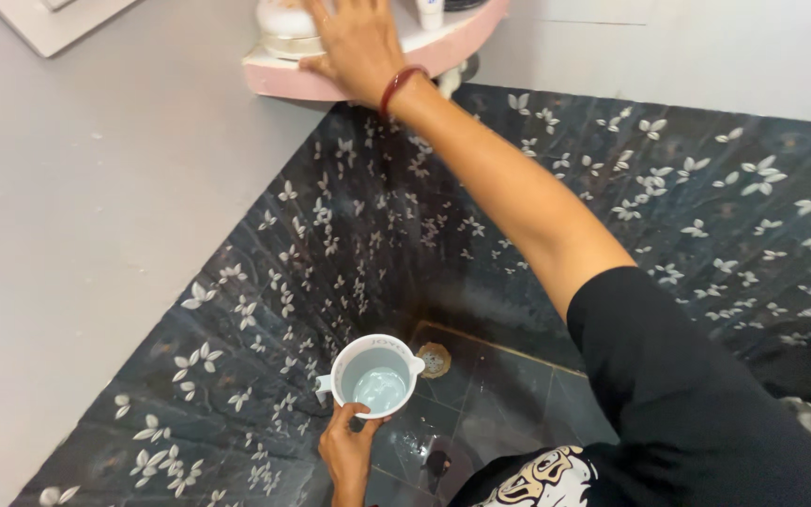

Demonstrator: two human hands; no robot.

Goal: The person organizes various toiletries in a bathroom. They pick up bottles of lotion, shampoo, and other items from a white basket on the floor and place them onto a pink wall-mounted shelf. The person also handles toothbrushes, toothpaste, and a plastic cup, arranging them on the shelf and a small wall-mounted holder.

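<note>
Mug [374,374] low over the floor [509,394], corner shelf [349,80] above.

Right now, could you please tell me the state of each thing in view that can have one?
white mug: upright, held at its rim, a little water inside
left hand: gripping the mug's rim
right hand: spread flat on the pink shelf, arm stretched out
pink corner shelf: fixed in the wall corner, containers standing on it
floor drain: uncovered, on the dark floor tiles, which look wet
</note>
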